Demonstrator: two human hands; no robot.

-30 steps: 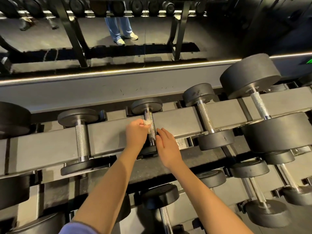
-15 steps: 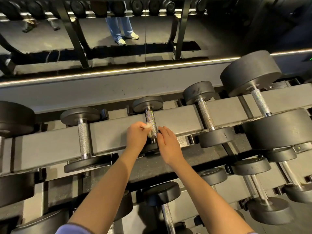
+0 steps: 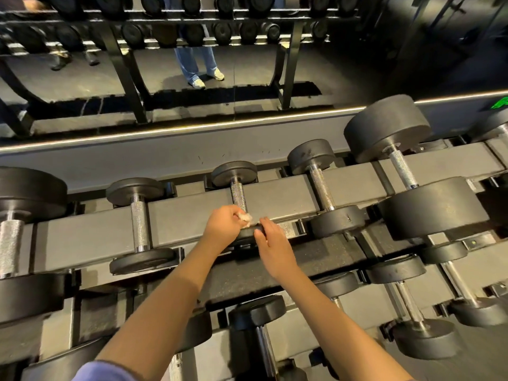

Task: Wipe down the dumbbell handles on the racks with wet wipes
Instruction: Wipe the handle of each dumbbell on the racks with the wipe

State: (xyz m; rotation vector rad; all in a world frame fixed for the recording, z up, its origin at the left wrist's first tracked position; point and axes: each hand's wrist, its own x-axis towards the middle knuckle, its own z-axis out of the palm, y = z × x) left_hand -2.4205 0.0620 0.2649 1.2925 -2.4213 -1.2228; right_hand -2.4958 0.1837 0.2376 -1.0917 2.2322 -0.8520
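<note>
Wet wipe point(image 3: 245, 218), pinched in left hand point(image 3: 222, 228), at near end of dumbbell handle point(image 3: 238, 195); right hand point(image 3: 270, 243) straight-fingered just beside.

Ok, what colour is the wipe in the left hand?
White. The wipe in the left hand shows best in the head view.

Dim gym, overhead glare, wide-angle edge distortion
</note>
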